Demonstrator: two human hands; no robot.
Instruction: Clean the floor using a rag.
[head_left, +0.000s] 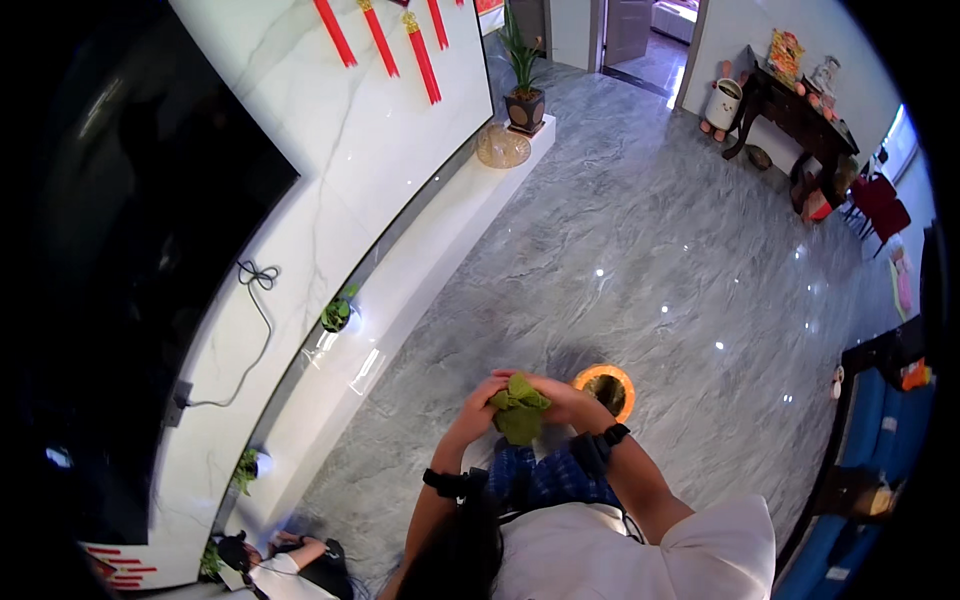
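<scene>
Both hands meet in front of the body around a crumpled green cloth (520, 412). My left hand (484, 405), on the picture's left, grips the cloth's left side with curled fingers. On the other side, my right hand (561, 396) presses against the cloth's upper right edge. Which wrist belongs to which side is judged from the layout of the arms; each bears a black strap. Just beyond the hand on the right stands an orange-rimmed round bin (628, 394) on the floor, with dark contents that cannot be made out.
A long white ledge (420, 277) runs along the left wall, bearing potted plants (525, 109) and a glass dish (503, 147). Another person (292, 566) sits low at the bottom left. A dark wooden table (802, 109) stands at the upper right, a blue sofa (862, 427) at the right.
</scene>
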